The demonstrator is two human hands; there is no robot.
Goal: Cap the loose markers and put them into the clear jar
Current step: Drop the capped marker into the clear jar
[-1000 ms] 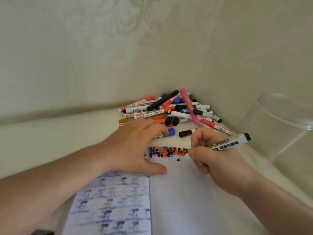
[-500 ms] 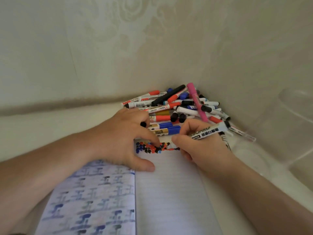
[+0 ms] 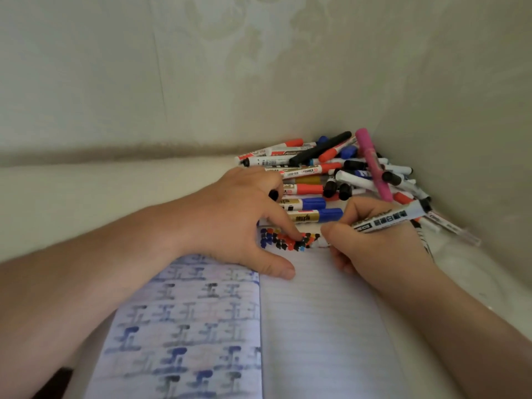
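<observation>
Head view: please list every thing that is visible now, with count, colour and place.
marker pile: many, exact count unclear; red, blue, black caps, one pink; far corner by the wall.
held marker: one, white barrel with black print, in the right hand, front end at the dots.
black cap: one, between the left hand's fingers.
notebook: one, open; left page blue-patterned, right page lined, near centre.
dots: cluster; blue, red, black; top of right page.
wall: pale, patterned, behind.
left hand: resting on the notebook.
right hand: gripping the marker.

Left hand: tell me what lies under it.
The left hand rests on the open notebook, fingertips on coloured dots, a black cap between its fingers. The page beneath the palm is hidden.
</observation>
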